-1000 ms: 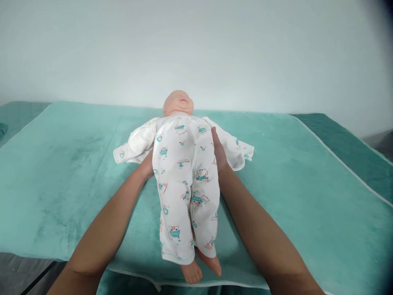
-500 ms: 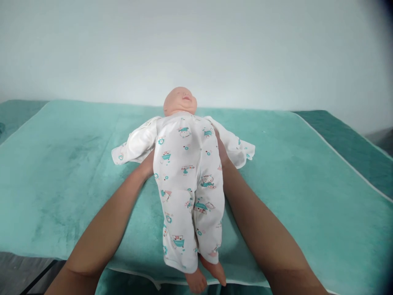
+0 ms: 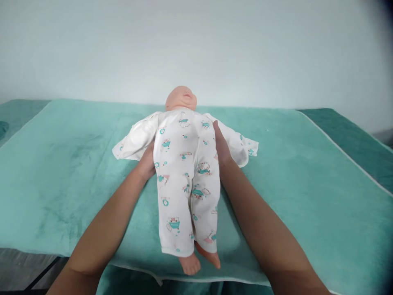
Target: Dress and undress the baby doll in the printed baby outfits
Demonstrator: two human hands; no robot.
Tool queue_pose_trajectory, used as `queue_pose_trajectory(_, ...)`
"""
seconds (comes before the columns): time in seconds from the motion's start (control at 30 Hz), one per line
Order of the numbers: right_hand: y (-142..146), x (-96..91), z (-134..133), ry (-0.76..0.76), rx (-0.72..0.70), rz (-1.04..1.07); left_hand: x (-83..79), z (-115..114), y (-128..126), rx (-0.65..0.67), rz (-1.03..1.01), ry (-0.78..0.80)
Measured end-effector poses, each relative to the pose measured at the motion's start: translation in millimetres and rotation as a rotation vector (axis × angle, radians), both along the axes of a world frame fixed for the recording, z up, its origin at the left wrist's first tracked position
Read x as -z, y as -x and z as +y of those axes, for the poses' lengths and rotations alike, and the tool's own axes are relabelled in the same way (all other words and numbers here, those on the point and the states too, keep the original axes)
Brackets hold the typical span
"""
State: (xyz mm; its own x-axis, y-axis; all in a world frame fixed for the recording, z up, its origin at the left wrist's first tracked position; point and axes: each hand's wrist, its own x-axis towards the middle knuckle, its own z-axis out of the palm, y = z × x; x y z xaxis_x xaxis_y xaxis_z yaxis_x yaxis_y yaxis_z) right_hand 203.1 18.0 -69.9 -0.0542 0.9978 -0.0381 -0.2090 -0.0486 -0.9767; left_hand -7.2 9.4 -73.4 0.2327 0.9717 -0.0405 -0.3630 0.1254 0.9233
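Your left hand (image 3: 147, 162): set against the left flank of the doll (image 3: 186, 172), just near of the left sleeve (image 3: 135, 141). Its fingers pass behind the torso, so you cannot tell whether they are spread or closed.
Doll: on its back at the middle of the blanket (image 3: 307, 184), between your two hands and touching both. It wears a white printed romper.
Long axis: near to far, almost straight away from you, with the head (image 3: 181, 97) at the far end and the bare feet (image 3: 199, 262) at the blanket's near edge.
Your right hand (image 3: 221, 148): pressed flat along the right flank, fingers together and pointing far.
Nearer hand: neither by much. Each meets the torso from its own side at about chest level, and the right reaches slightly farther.
Right sleeve (image 3: 244, 148): limp on the blanket, just right of your right hand.
Darker cover (image 3: 346, 135): shows beyond the blanket's edge at far right.
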Motion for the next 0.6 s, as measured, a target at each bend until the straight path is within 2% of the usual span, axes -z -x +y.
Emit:
queue_pose_trajectory(0.1, -2.9, 5.2, -4.2, -0.026, 0.084, -0.081, 4.4, -1.1, 1.1, 0.002, -0.018, 0.019)
queue_pose_trajectory(0.17, -5.6, 10.1, -11.0, -0.105, 0.164, -0.194, 6.9, -3.9, 3.7, -0.045, 0.057, -0.055)
queue_pose_trajectory(0.3, -11.8, 25.5, -35.2, -0.273, 0.273, -0.422, 16.2, -17.5, 17.1, -0.180, 0.409, -0.321)
queue_pose_trajectory(0.4, -16.1, 39.3, -62.9, -0.368, 0.314, -0.623, 27.6, -38.9, 30.8, -0.249, 0.722, -0.448)
queue_pose_trajectory(0.5, -18.4, 47.6, -93.3, -0.474, 0.307, -0.892, 37.8, -65.9, 39.8, -0.284, 1.010, -0.612)
queue_pose_trajectory(0.6, -17.2, 48.1, -114.7, -0.565, 0.232, -1.091, 43.0, -86.2, 41.2, -0.309, 1.136, -0.770)
